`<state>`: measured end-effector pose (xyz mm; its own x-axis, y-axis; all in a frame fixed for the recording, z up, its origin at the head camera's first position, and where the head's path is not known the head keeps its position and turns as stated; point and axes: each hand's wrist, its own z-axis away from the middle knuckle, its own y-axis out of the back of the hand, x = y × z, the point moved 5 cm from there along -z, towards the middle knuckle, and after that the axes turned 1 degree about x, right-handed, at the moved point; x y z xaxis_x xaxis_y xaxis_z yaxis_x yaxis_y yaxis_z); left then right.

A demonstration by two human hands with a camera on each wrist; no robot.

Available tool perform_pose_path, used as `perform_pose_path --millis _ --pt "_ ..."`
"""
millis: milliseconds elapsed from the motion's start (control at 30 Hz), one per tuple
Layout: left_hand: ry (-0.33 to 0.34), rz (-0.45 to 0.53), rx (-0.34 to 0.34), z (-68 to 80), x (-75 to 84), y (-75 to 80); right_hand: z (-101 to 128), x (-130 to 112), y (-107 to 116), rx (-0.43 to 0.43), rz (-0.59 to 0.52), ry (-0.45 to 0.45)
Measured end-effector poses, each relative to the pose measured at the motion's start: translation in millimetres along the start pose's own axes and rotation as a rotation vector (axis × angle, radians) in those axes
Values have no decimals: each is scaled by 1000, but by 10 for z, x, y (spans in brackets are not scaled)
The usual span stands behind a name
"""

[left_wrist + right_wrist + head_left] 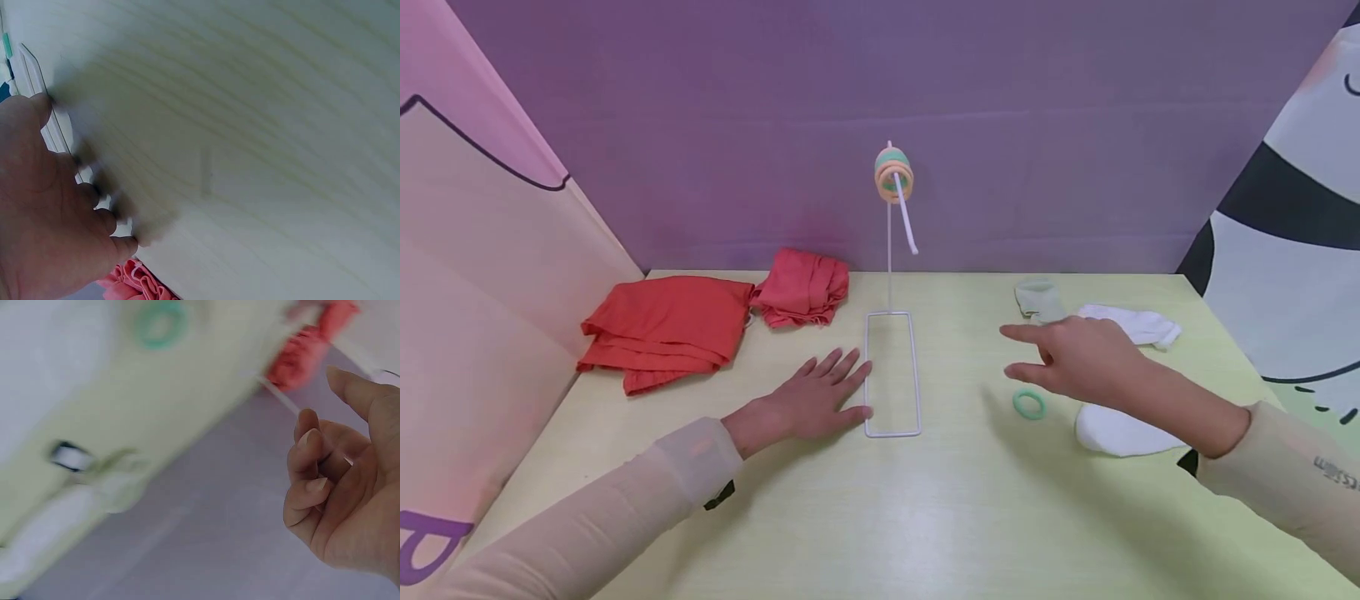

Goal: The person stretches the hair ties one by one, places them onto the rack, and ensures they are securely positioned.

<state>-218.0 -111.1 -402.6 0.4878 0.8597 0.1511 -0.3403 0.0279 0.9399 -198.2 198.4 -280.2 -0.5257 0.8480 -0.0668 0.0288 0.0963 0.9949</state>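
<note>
My left hand rests on the table with its fingers spread. Its thumb and index fingertips lie right at the left side of a white wire stand's rectangular base. Peach and green rings hang on the stand's upper arm. To the right, my right hand is held over the table with nothing in it. Its thumb and index finger point apart, while the other fingers curl loosely, as the right wrist view shows. A single green ring lies on the table just below that hand.
Two red folded cloths, a larger one and a smaller one, lie at the back left. White fabric pieces and a pale grey-green one lie around the right hand. A purple backdrop rises behind the table.
</note>
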Motion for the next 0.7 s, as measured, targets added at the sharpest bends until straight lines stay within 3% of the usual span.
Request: perform_pose_path --millis 200,333,700 --pt "-7 -2 11 13 12 6 137 302 -511 -174 27 -72" --pt "-10 1 13 1 3 -11 149 383 -717 -259 19 -100" --pt "-8 6 16 11 11 2 98 440 -851 -260 -30 -111"
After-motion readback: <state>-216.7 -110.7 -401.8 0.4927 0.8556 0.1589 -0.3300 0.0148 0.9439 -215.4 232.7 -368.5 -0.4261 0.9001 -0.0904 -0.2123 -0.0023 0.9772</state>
